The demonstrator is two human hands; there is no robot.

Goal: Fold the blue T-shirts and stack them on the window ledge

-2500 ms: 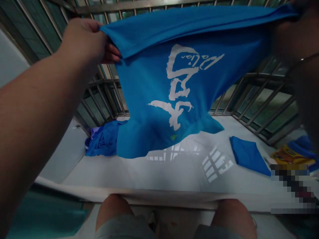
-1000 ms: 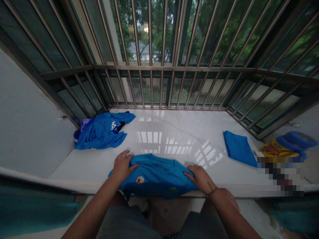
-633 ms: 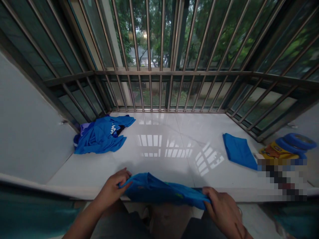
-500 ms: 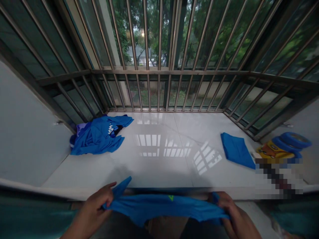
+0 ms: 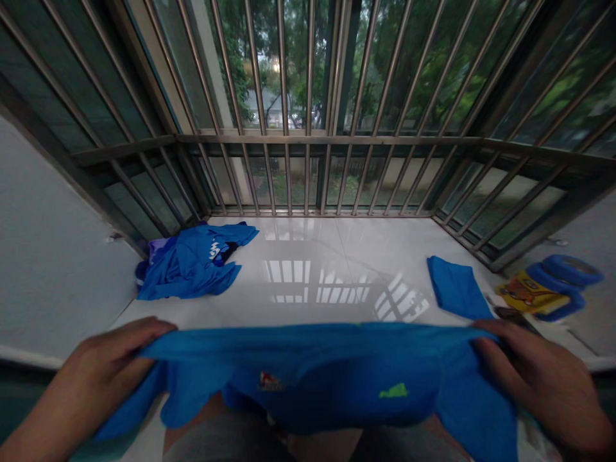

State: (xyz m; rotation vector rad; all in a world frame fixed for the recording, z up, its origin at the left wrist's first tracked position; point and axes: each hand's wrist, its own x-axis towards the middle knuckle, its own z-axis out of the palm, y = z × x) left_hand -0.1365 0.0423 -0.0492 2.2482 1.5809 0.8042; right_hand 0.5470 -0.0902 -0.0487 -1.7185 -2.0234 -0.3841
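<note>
I hold a blue T-shirt (image 5: pixel 312 366) stretched wide in front of me, above my lap and just before the white ledge's front edge. A small red badge and a green mark show on its cloth. My left hand (image 5: pixel 96 366) grips its left end. At the shirt's right end my right hand (image 5: pixel 539 378) pinches the cloth. The shirt sags in the middle and hangs down at both sides.
The white glossy ledge (image 5: pixel 312 282) runs to a metal window grille (image 5: pixel 308 147). A crumpled pile of blue clothes (image 5: pixel 192 263) lies at its back left. A folded blue garment (image 5: pixel 455 289) rests at the right, beside a yellow-and-blue item (image 5: pixel 543 289).
The shirt was raised high, then laid bunched on the ledge's front edge, then pulled off toward me. Now my hands have spread far apart and stretched it wide.
</note>
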